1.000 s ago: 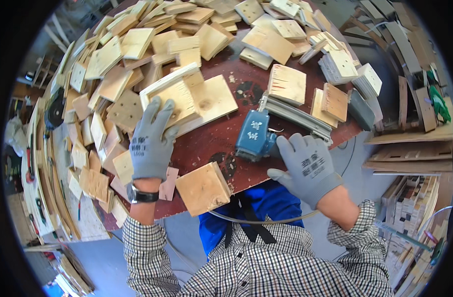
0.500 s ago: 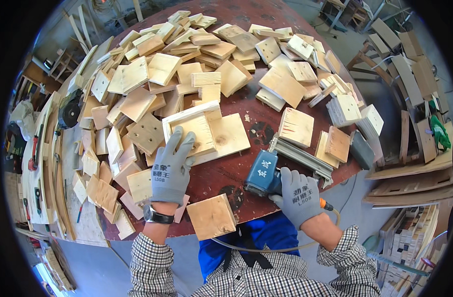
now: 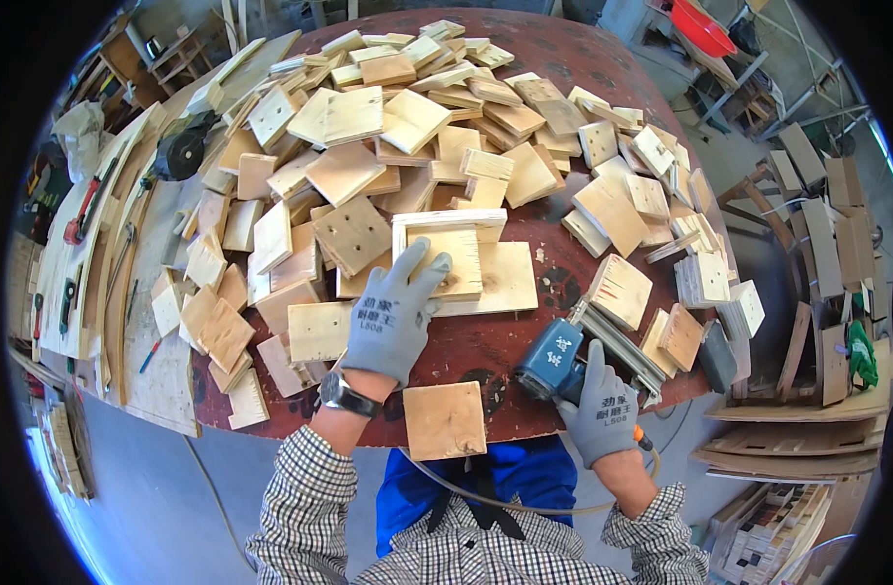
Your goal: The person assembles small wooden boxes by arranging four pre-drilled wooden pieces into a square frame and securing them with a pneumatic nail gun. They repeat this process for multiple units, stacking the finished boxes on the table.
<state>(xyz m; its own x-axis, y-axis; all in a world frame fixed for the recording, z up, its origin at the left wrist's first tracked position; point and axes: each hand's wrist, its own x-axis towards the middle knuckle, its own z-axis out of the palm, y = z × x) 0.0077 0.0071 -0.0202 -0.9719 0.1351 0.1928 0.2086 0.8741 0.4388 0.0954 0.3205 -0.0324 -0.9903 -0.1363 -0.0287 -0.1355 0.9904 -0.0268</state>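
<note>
Pretty crammed workshop wrapped around that big dark red worktable (image 3: pixel 588 49), whose top is all blotchy and scuffed. The floor (image 3: pixel 169 497) is smooth and grey, kinda bluish left of the table. Along the table's left side there's a pale board surface (image 3: pixel 164 366), and further back past it a small wooden stand (image 3: pixel 178 47). Right of the table, boards (image 3: pixel 819 244) are heaped up pretty messily, with warped plywood sheets (image 3: pixel 797 426) stacked closer to the front. Beyond the table's far right corner there's a bright red basin (image 3: pixel 702 27). Light's fairly even over the table; far off to its right there's a bluish-white streak (image 3: pixel 886 156), can't tell if that's a window.
</note>
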